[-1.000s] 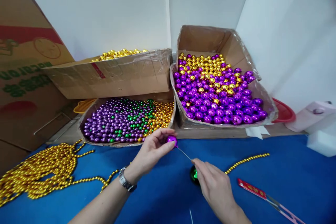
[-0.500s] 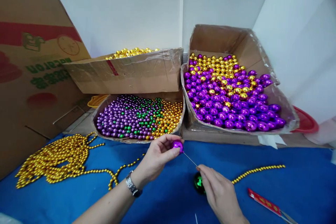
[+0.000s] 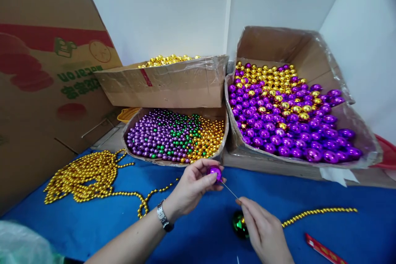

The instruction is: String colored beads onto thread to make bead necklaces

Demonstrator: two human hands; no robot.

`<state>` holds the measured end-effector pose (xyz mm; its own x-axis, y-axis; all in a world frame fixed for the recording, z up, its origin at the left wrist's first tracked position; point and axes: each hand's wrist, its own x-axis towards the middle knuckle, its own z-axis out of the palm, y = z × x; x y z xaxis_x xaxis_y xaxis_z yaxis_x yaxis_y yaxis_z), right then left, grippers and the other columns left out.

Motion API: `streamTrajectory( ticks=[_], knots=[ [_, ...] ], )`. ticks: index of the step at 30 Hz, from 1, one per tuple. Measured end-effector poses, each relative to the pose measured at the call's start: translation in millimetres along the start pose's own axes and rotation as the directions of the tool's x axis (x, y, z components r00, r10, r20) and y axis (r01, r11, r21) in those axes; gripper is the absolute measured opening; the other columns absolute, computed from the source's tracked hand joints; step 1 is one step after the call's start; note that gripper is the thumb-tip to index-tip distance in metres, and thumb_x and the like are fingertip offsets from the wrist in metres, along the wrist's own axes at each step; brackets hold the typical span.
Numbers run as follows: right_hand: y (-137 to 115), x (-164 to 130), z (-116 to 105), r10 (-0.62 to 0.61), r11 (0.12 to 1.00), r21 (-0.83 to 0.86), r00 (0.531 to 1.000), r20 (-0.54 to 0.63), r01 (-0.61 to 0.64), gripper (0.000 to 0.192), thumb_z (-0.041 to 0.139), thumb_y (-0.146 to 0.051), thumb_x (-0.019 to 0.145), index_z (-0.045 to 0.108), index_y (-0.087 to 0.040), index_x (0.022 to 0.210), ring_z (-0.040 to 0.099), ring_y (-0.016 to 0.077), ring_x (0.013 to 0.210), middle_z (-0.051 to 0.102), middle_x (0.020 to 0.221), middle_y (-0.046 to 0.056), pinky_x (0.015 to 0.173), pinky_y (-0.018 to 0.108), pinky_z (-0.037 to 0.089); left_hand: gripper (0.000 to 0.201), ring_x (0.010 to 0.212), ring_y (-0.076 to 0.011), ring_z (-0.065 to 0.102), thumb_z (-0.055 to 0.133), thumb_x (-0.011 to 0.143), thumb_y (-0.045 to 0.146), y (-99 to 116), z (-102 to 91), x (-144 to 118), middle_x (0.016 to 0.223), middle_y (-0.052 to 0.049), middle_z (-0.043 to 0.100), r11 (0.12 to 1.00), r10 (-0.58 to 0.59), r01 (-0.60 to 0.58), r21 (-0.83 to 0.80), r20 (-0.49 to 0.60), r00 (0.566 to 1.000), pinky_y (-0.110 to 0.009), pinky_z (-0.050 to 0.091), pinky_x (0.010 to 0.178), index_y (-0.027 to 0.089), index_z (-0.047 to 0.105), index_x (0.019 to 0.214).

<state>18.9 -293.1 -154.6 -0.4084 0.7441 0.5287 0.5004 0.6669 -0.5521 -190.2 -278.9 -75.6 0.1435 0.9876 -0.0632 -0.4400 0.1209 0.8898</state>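
Bright even light, warped edges.

White walls [image 3: 173, 8] meet in a corner behind the work surface, with a third white wall [image 3: 368, 37] angling in at the right. A blue cloth [image 3: 77, 231] covers the table. A large brown carton [image 3: 40, 90] with red and green print leans at the left. Three open cardboard boxes [image 3: 173, 84] stand against the wall, wrapped in clear film. The light is even and bright, without hard shadows. A red tray [image 3: 385, 152] edge shows at far right.
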Motion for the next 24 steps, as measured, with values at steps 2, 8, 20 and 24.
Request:
streamTrajectory(
  ticks=[2, 8, 20, 24],
  knots=[
    [0, 1, 0, 0.016, 1.000, 0.010, 1.000, 0.004, -0.016, 0.022, 0.040, -0.017, 0.093, 0.055, -0.021, 0.109, 0.067, 0.0160, 0.081, 0.069, 0.091, 0.004, 0.073, 0.024, 0.054, 0.027, 0.088, -0.0228, 0.064, 0.064, 0.080, 0.017, 1, 0.1, -2, 0.109, -0.013, 0.060, 0.999, 0.026, -0.026, 0.023, 0.016, 1.000, -0.034, 0.053, 0.072, 0.014, 0.056, 0.106],
    [4, -1, 1, -0.023, 1.000, 0.002, 1.000, 0.010, 0.023, 0.024, 0.041, -0.014, 0.092, 0.055, -0.019, 0.110, 0.066, 0.0174, 0.079, 0.068, 0.088, 0.006, 0.071, 0.026, 0.054, 0.029, 0.091, -0.0239, 0.064, 0.067, 0.077, 0.013, 3, 0.6, -6, 0.109, -0.012, 0.060, 0.996, 0.059, -0.061, 0.059, 0.040, 0.997, -0.035, 0.053, 0.075, 0.015, 0.058, 0.104],
    [-3, 4, -4, 0.016, 0.993, 0.112, 0.996, 0.089, -0.026, 0.022, 0.041, -0.017, 0.092, 0.055, -0.022, 0.108, 0.067, 0.0146, 0.085, 0.069, 0.092, 0.003, 0.074, 0.020, 0.053, 0.030, 0.089, -0.0222, 0.065, 0.068, 0.077, 0.017, 0, -7.6, -5, 0.111, -0.013, 0.061, 0.999, -0.039, 0.039, 0.006, 0.084, 0.996, -0.034, 0.053, 0.075, 0.015, 0.059, 0.105],
    [-7, 7, -3, -0.003, 0.994, 0.110, 0.998, 0.064, -0.004, 0.022, 0.039, -0.017, 0.093, 0.056, -0.021, 0.107, 0.068, 0.0139, 0.081, 0.069, 0.091, 0.004, 0.070, 0.019, 0.054, 0.035, 0.088, -0.0221, 0.064, 0.070, 0.074, 0.021, 4, -4.6, -7, 0.106, -0.013, 0.064, 0.979, -0.045, 0.008, 0.203, 0.176, 0.983, -0.034, 0.051, 0.075, 0.015, 0.059, 0.107]
  ],
)
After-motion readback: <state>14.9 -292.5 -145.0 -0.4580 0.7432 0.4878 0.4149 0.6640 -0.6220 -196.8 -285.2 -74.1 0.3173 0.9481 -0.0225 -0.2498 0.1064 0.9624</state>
